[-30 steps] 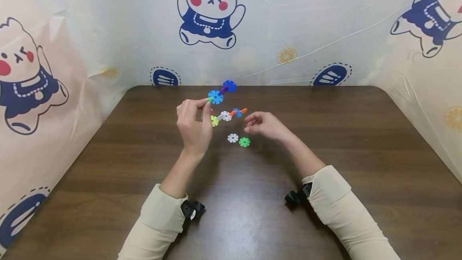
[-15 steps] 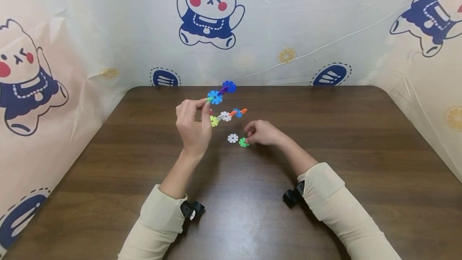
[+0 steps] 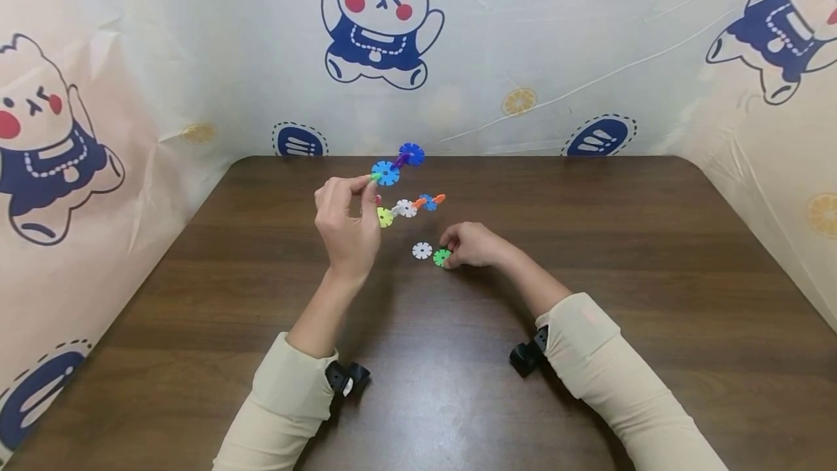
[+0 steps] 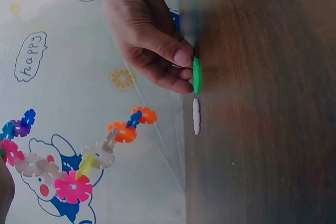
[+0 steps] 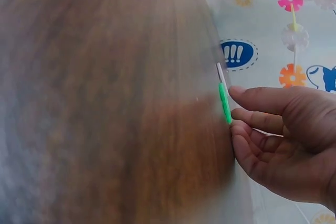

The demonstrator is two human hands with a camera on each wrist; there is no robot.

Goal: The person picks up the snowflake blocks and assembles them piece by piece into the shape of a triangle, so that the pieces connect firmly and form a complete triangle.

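My left hand point(image 3: 348, 227) holds up a joined chain of notched plastic snowflake discs, pinching a green disc point(image 3: 375, 176) mostly hidden by the fingertips. From there one arm runs up through a light blue disc point(image 3: 386, 173) and a purple disc to a dark blue disc point(image 3: 412, 154). The other arm hangs toward the right with pink point(image 4: 73, 186), yellow point(image 3: 384, 217), white point(image 3: 407, 208) and orange discs point(image 4: 145, 115). Low at the table, the thumb and fingers of my right hand point(image 3: 477, 244) close around the edge of a loose green snowflake disc point(image 3: 442, 258), which lies flat.
A loose white snowflake disc point(image 3: 421, 251) lies flat just left of the loose green one. Both are on the brown wooden table point(image 3: 418, 384). A printed cloth backdrop point(image 3: 497, 35) rises behind the table and on both sides. Black wrist cameras point(image 3: 526, 358) sit at the sleeve cuffs.
My right hand has come down and toward me from beside the chain's end to the loose green disc. My left hand has shifted slightly left with the chain.
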